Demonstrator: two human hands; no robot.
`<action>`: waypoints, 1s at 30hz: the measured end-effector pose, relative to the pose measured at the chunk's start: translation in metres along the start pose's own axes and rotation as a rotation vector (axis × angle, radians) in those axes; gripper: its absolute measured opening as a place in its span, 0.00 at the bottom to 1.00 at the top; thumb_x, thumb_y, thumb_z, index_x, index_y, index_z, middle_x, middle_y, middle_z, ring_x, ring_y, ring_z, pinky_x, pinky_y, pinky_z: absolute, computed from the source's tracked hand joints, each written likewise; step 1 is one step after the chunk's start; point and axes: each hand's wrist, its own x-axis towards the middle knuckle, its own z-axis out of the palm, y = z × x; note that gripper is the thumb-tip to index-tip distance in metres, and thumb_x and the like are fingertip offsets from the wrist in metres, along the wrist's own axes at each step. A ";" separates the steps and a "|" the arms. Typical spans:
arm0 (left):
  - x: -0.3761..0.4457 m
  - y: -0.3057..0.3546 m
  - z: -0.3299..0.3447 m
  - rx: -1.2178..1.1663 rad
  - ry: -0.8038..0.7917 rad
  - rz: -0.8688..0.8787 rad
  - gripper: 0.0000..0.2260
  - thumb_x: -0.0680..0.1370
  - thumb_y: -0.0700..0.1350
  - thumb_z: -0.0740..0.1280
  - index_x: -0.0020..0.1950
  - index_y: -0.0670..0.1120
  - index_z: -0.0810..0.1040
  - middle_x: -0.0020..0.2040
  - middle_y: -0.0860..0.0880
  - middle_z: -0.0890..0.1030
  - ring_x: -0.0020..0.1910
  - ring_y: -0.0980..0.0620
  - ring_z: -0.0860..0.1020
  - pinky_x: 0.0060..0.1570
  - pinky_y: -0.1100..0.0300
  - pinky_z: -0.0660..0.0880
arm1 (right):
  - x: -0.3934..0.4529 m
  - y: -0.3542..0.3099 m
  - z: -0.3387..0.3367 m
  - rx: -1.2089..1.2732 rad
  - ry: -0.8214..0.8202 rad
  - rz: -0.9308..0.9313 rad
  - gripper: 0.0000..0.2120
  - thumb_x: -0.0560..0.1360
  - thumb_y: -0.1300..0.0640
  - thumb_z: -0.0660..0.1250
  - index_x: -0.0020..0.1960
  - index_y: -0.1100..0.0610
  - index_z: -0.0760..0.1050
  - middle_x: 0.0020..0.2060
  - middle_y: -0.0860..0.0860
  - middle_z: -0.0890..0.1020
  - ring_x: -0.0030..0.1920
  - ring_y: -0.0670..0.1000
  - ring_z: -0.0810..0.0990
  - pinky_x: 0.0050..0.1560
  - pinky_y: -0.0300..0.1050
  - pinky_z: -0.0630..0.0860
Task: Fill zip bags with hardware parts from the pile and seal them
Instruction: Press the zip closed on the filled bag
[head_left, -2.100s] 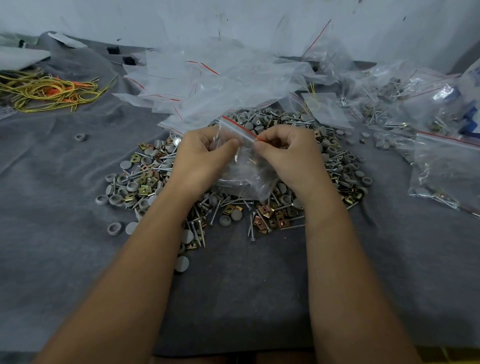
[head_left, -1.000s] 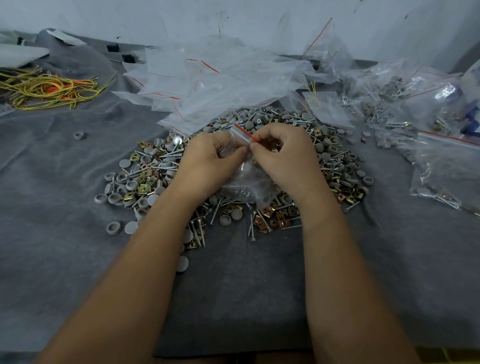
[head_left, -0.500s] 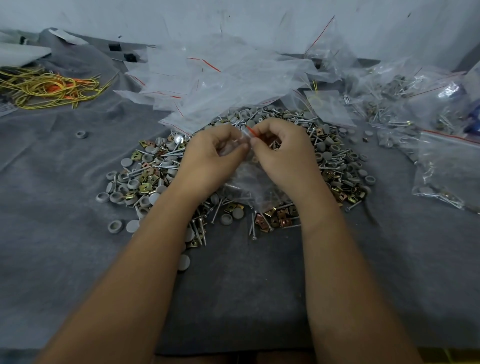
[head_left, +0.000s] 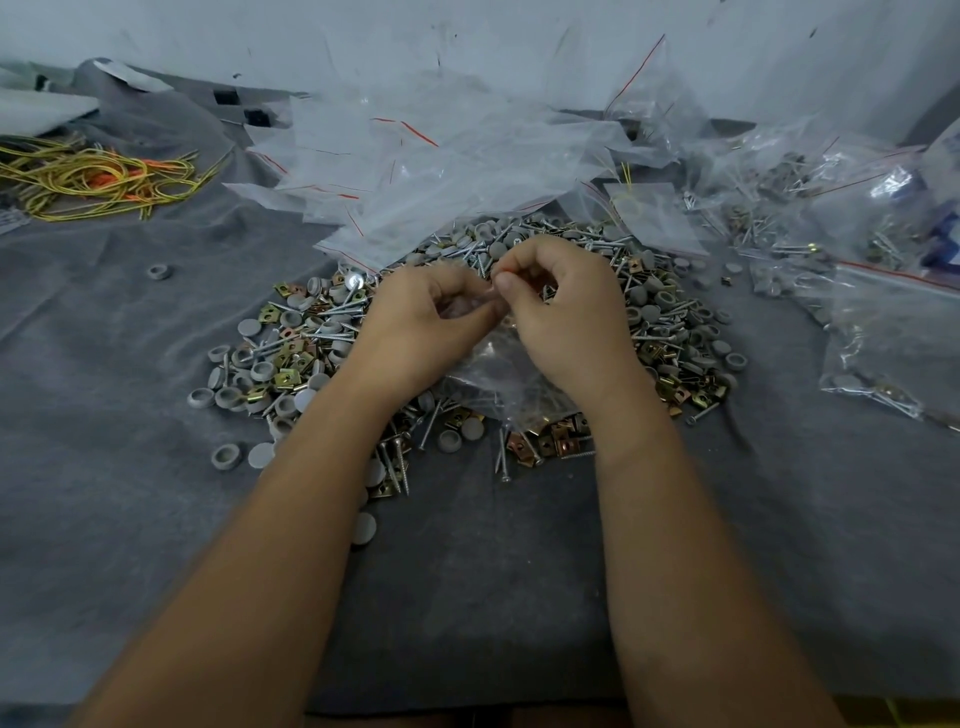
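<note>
A pile of hardware (head_left: 291, 358), made of grey round caps, screws and brass-coloured clips, covers the middle of the grey cloth. Over the pile, my left hand (head_left: 421, 325) and my right hand (head_left: 569, 312) meet fingertip to fingertip and pinch the red-striped top of a small clear zip bag (head_left: 498, 379). The bag hangs down between my wrists with some parts inside it. Its mouth is hidden by my fingers.
A heap of empty clear zip bags (head_left: 441, 156) lies behind the pile. Filled bags (head_left: 883, 332) crowd the right side. Yellow and orange cords (head_left: 98, 176) lie at the far left. One stray grey cap (head_left: 158, 271) sits left of the pile.
My hands have drawn closer together along the bag's top. The red zip strip, once stretched out between them, is now bunched and mostly covered by my fingers.
</note>
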 end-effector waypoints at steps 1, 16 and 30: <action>0.000 0.000 0.000 -0.006 0.000 -0.002 0.04 0.76 0.43 0.72 0.43 0.44 0.82 0.21 0.57 0.65 0.21 0.61 0.63 0.25 0.72 0.61 | 0.000 0.000 0.000 0.008 0.000 0.008 0.06 0.75 0.64 0.68 0.43 0.55 0.79 0.36 0.44 0.79 0.39 0.40 0.77 0.40 0.30 0.74; -0.001 0.001 -0.002 -0.049 0.070 0.033 0.07 0.80 0.42 0.65 0.43 0.46 0.79 0.36 0.45 0.78 0.35 0.56 0.74 0.36 0.62 0.71 | 0.000 0.000 -0.002 0.043 0.024 -0.007 0.03 0.76 0.60 0.69 0.45 0.53 0.81 0.39 0.44 0.81 0.41 0.40 0.78 0.42 0.30 0.75; 0.004 0.002 -0.002 0.150 0.037 0.161 0.08 0.80 0.40 0.62 0.41 0.42 0.74 0.31 0.52 0.69 0.31 0.59 0.67 0.32 0.59 0.62 | 0.003 0.006 0.006 -0.195 -0.045 -0.106 0.03 0.76 0.59 0.68 0.44 0.56 0.79 0.37 0.48 0.79 0.40 0.49 0.77 0.44 0.51 0.75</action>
